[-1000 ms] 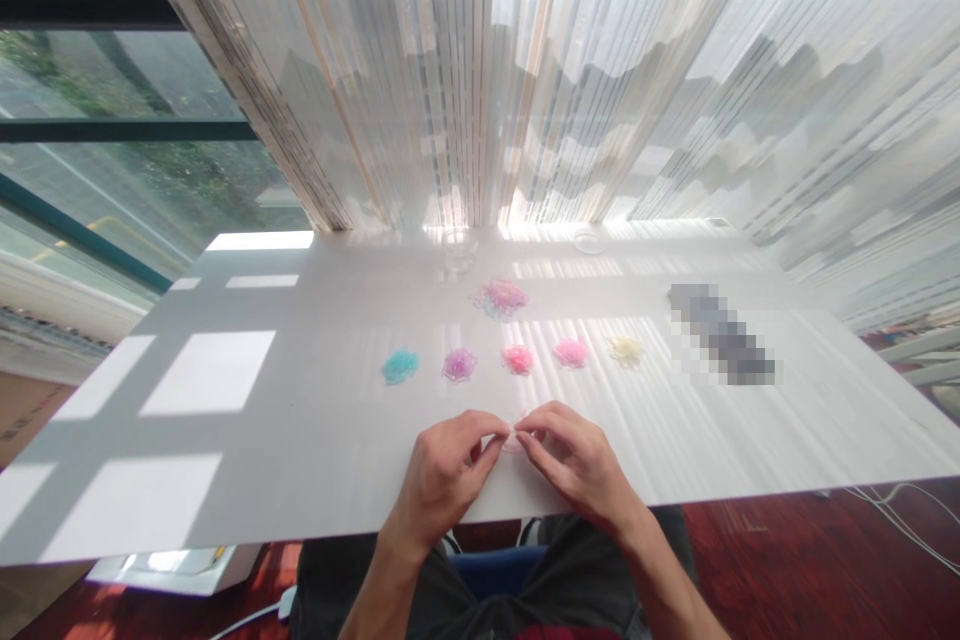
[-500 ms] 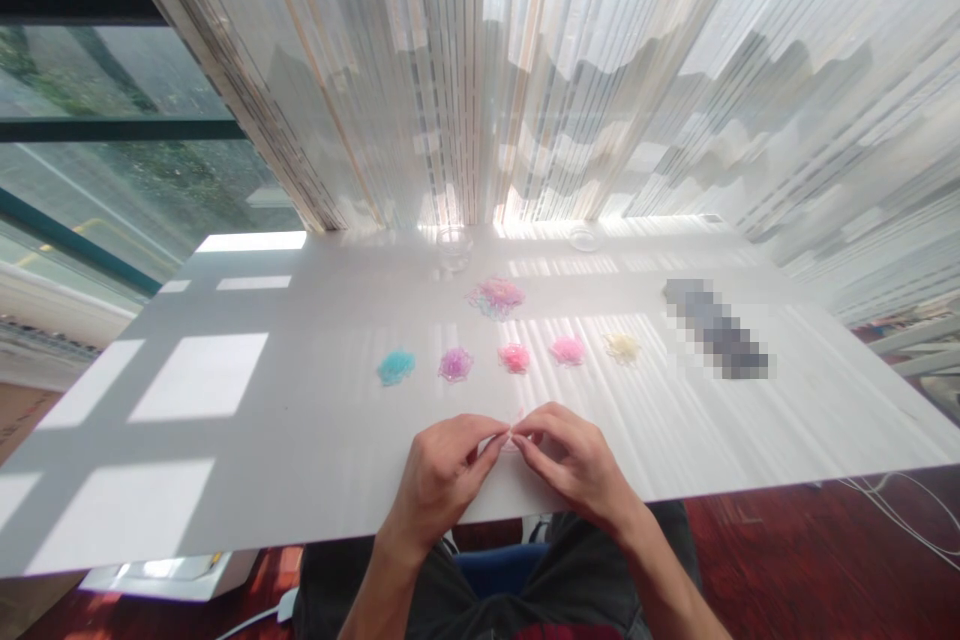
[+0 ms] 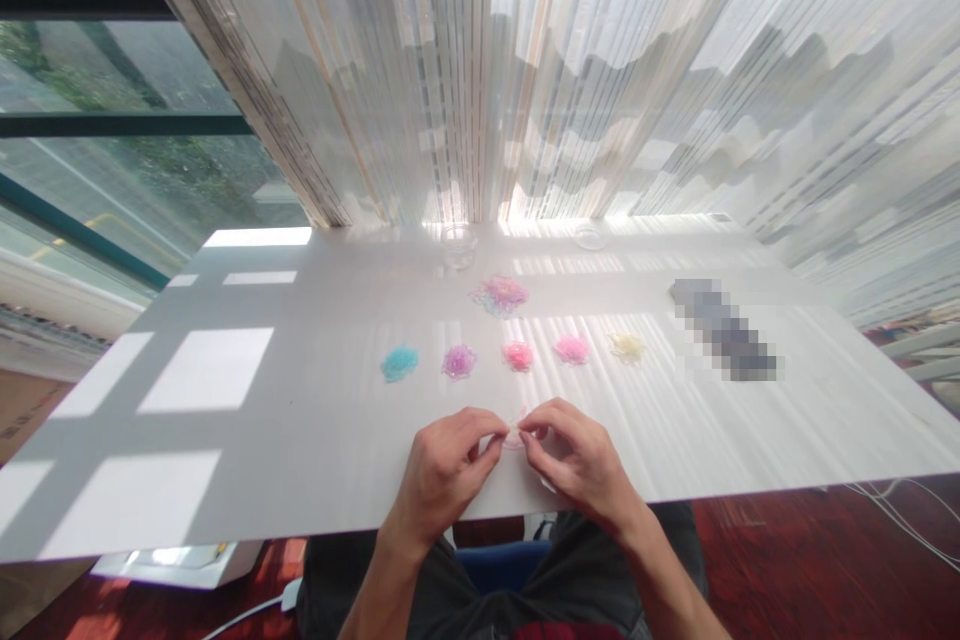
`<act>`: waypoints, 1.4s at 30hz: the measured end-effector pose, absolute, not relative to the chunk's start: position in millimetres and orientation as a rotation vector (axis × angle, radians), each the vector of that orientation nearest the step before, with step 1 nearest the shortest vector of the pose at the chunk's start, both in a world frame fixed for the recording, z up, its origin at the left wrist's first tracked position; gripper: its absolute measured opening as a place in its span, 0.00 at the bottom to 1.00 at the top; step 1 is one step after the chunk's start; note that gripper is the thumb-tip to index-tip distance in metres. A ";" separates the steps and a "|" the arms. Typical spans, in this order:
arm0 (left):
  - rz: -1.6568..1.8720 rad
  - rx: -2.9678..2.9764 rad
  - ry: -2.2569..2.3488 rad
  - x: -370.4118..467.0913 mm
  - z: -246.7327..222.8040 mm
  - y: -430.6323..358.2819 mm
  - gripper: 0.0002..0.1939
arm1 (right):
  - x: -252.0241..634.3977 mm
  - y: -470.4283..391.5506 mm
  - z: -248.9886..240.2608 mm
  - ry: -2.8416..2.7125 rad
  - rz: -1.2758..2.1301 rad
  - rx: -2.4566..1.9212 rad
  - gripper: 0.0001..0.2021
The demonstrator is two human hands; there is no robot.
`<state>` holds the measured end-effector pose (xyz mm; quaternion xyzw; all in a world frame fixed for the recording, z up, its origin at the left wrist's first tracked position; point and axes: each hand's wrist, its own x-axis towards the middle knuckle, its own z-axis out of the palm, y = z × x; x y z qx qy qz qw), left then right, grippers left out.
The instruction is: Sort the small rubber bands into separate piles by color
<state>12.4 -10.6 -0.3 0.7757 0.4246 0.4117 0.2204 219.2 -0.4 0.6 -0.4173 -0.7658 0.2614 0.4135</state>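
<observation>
My left hand [image 3: 454, 460] is closed in a pinch, thumb against fingertips, at the near middle of the table. Facing it, my right hand [image 3: 574, 450] pinches in the same way, a small gap between the two. Thin pale pink rubber bands [image 3: 515, 439] show at and below the fingertips; how many are held is too small to tell. Beyond the hands lies a row of small rubber band piles: teal [image 3: 400, 362], purple [image 3: 458, 361], red-pink [image 3: 517, 356], pink [image 3: 572, 349] and pale yellow [image 3: 626, 347]. Behind the row sits a mixed-colour pile [image 3: 501, 295].
A clear round container [image 3: 458, 245] and a clear shallow lid or dish [image 3: 590, 237] stand at the back of the white table [image 3: 322, 440]. A blurred-out dark object [image 3: 727, 330] lies at the right. Striped curtains [image 3: 420, 70] hang behind the far edge.
My fingertips, nearly touching before, are now slightly farther apart, with more of the pale pink bands showing between them. The whole view has shifted a little; the piles look unmoved.
</observation>
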 end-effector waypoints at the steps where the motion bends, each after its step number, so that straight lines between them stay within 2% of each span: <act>1: 1.151 2.146 1.161 12.1 -1.0 -10.7 0.06 | 219.3 -0.4 0.5 -1.927 0.661 -1.052 0.04; 33: 1.194 2.131 1.190 12.3 -3.6 -12.1 0.06 | 220.9 -2.6 -4.4 -1.900 0.701 -1.117 0.02; 42: 1.200 2.121 1.199 12.0 -5.0 -11.4 0.04 | 220.7 -2.3 -4.5 -1.885 0.668 -1.102 0.02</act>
